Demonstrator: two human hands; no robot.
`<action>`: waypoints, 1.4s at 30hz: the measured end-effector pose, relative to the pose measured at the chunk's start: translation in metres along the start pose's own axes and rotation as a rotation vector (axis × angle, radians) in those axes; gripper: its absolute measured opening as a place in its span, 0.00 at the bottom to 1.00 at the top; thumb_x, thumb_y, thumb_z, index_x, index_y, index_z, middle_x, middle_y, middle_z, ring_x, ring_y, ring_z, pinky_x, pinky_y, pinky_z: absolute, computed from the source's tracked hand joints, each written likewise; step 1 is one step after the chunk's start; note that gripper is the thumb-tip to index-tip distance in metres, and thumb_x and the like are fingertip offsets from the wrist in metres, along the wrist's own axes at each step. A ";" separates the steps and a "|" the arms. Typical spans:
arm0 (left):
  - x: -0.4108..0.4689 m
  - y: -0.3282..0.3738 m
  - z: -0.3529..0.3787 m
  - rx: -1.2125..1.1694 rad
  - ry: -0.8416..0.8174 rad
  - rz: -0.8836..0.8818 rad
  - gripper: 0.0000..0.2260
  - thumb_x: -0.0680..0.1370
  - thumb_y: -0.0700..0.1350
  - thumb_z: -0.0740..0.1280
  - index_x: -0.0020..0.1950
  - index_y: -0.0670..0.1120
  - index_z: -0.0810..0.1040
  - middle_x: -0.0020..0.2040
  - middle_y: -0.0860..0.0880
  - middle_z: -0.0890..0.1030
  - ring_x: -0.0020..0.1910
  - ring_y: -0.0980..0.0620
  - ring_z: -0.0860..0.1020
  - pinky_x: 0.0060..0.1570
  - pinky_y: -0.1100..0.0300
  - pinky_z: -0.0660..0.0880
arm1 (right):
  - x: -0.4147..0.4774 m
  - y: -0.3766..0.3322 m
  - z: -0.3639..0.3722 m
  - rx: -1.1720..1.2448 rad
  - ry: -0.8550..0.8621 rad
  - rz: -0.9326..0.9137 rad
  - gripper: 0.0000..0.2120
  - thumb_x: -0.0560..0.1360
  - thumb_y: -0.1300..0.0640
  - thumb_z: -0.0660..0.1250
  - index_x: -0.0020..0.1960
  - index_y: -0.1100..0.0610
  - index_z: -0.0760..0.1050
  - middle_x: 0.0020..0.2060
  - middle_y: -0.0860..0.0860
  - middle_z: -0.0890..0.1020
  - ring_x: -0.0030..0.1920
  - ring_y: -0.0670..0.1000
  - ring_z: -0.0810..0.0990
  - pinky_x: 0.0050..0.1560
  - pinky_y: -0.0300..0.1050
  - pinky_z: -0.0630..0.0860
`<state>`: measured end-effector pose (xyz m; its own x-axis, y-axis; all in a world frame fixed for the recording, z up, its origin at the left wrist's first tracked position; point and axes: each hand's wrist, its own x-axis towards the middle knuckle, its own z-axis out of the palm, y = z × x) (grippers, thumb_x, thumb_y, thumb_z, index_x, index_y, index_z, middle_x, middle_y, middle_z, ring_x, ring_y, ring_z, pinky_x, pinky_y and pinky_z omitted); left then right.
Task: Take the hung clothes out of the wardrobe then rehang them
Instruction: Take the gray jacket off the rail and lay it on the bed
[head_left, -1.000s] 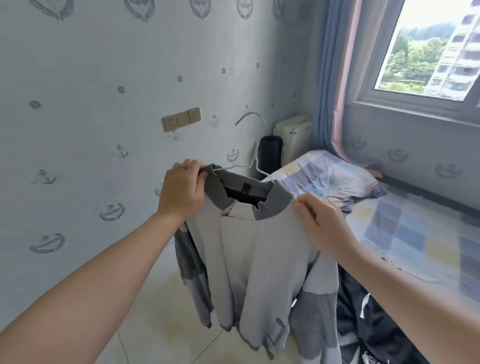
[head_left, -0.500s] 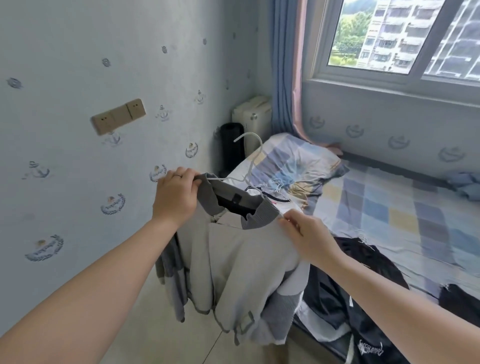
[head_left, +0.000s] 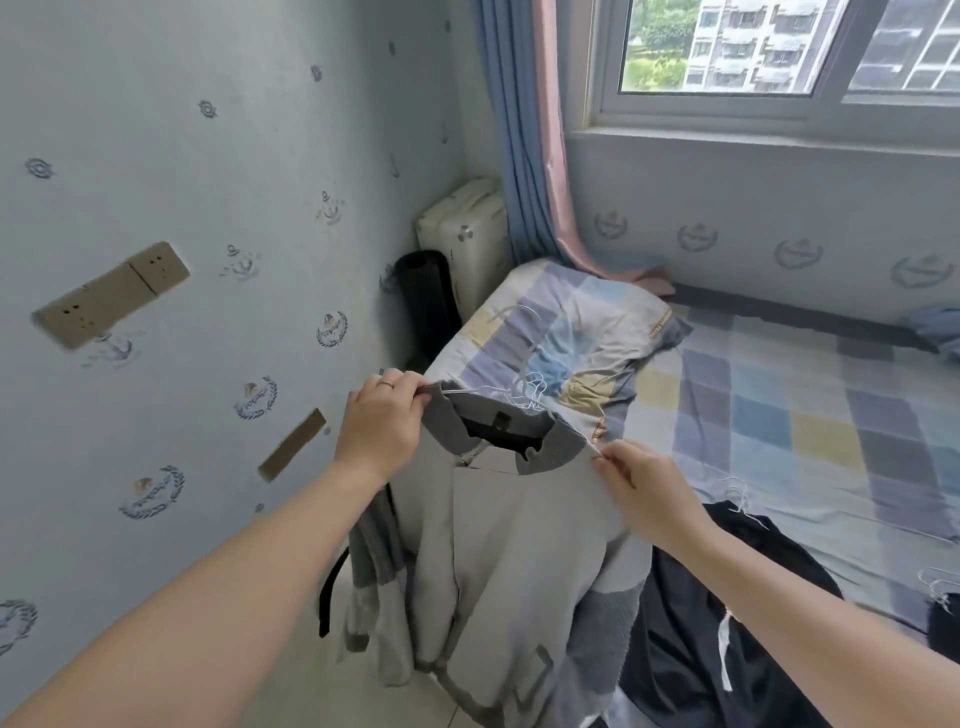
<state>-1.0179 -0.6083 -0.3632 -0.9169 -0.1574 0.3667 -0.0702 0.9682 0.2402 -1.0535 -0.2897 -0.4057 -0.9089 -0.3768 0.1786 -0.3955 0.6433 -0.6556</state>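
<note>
A light grey jacket with a darker ribbed collar hangs in the air between my hands, over the edge of the bed. My left hand grips the collar at its left shoulder. My right hand pinches the right shoulder. A thin white wire hanger sticks out of the neck opening, its hook lying against the pillow behind. The jacket's sleeves and hem droop toward the floor. No wardrobe shows in this view.
The bed with a checked sheet fills the right side, a checked pillow at its head. Dark clothes lie on the bed's near edge. A black cylinder and a white case stand in the corner. Wall sockets sit at left.
My view has swung right and down, bringing more of the bed and window into sight. Both hands kept their hold and carried the jacket lower, toward the bed.
</note>
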 end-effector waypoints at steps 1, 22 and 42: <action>0.010 0.002 0.011 -0.004 -0.017 -0.005 0.09 0.81 0.46 0.61 0.55 0.46 0.78 0.52 0.47 0.80 0.50 0.43 0.75 0.46 0.54 0.63 | 0.011 0.010 0.002 -0.002 0.002 0.015 0.05 0.78 0.59 0.66 0.45 0.56 0.79 0.37 0.45 0.75 0.37 0.49 0.74 0.42 0.53 0.75; 0.132 -0.101 0.361 -0.101 -0.420 -0.072 0.07 0.81 0.44 0.63 0.57 0.46 0.78 0.55 0.45 0.79 0.54 0.39 0.74 0.52 0.48 0.65 | 0.188 0.229 0.222 -0.344 -0.284 0.457 0.08 0.81 0.56 0.57 0.52 0.57 0.74 0.47 0.54 0.75 0.47 0.59 0.75 0.44 0.54 0.73; 0.119 -0.132 0.493 -0.109 -0.662 -0.024 0.25 0.80 0.55 0.62 0.77 0.52 0.64 0.79 0.49 0.61 0.79 0.46 0.52 0.76 0.47 0.49 | 0.175 0.263 0.348 -0.373 -0.345 0.735 0.34 0.80 0.38 0.49 0.80 0.48 0.40 0.79 0.47 0.42 0.79 0.54 0.41 0.75 0.59 0.46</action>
<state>-1.3112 -0.6590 -0.7947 -0.9654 0.0073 -0.2607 -0.0856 0.9354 0.3431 -1.2704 -0.4189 -0.8020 -0.8832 0.0754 -0.4628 0.1995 0.9537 -0.2253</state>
